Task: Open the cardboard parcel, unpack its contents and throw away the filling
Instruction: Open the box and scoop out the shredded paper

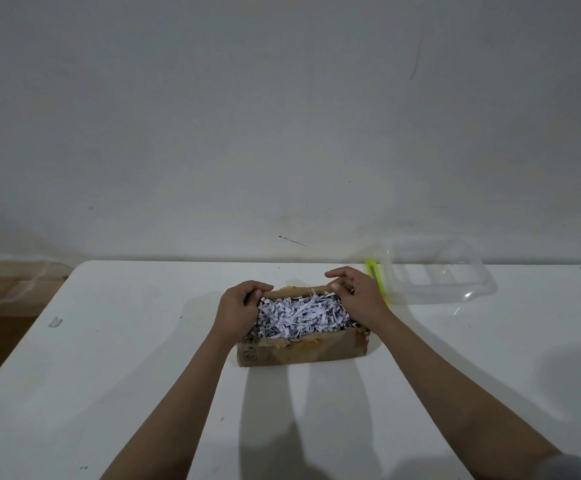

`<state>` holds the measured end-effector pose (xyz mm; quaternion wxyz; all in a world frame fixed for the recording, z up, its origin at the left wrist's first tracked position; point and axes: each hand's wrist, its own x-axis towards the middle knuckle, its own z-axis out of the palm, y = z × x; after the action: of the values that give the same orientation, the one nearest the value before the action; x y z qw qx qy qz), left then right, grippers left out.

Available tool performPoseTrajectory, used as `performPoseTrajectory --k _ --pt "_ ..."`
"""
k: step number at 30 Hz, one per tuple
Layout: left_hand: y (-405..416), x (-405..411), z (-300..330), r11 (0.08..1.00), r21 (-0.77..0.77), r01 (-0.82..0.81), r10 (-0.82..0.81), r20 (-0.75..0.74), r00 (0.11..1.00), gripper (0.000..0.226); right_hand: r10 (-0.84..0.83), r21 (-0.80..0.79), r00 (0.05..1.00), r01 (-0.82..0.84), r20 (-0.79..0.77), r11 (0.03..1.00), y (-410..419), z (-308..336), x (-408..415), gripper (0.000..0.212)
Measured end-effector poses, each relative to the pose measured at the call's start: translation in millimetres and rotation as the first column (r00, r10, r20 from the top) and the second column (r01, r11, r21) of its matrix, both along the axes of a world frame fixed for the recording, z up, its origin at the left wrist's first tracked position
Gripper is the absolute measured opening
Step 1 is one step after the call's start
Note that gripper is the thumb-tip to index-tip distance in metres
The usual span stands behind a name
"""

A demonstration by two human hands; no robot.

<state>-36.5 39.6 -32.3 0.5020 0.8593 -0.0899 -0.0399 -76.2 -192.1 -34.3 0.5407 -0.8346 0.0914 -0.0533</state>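
Step in hand, as I read it: parcel is open, unpacking is just starting. 2 hands are working the top of the cardboard parcel (302, 348), which is sitting on the white table (126, 358), directly under both hands.

Left hand (238, 308) is curling its fingers over the far flap (296, 289) at the left corner, pinching it and holding it back. Right hand (358, 296) is doing the same at the right end of that flap, fingers bent over the edge, palm lying over the parcel's right side. Both are grasping cardboard, not the filling.

Between the 2 grips the shredded paper filling (302, 315) is showing, white with dark print, packed up to the rim. No contents visible; whatever is inside is lying buried under the shreds.

Next move, my call: let go of the flap with 1 hand, dig into the shreds between the grips, feel for the item. Shreds are loose and will likely be spilling over the rim, so lift slowly.

Just beyond the right hand: yellow utility knife (377, 282), partly hidden by it. Past that, further right, a clear plastic container (438, 271) is sitting empty, a plausible drop point.

Writing: small printed marks on the parcel's near face below the left wrist, too small to read. Print on the shreds is illegible. No brand readable.
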Motion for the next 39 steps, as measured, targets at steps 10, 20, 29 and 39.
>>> performPoseTrajectory --k 10,20,29,39 --pt "0.0 -18.3 20.0 0.984 0.176 0.0 -0.048 0.272 0.961 0.033 0.061 -0.338 0.949 0.049 0.308 0.94 12.2 21.2 -23.7 0.027" --pt "-14.5 -27.5 26.2 0.917 0.388 0.09 -0.07 -0.067 0.995 0.038 0.084 -0.519 0.969 -0.197 -0.234 0.832 32.4 32.8 -26.3 0.051" --pt "-14.9 -4.9 49.6 0.955 0.063 0.291 -0.207 -0.562 0.801 0.038 0.207 -0.393 0.902 -0.359 -0.378 0.846 34.1 32.8 -14.7 0.054" --pt "-21.9 -0.4 51.2 0.889 0.109 0.445 -0.26 -0.681 0.685 0.048 0.244 -0.303 0.894 -0.367 -0.375 0.88 22.5 33.2 -18.1 0.063"
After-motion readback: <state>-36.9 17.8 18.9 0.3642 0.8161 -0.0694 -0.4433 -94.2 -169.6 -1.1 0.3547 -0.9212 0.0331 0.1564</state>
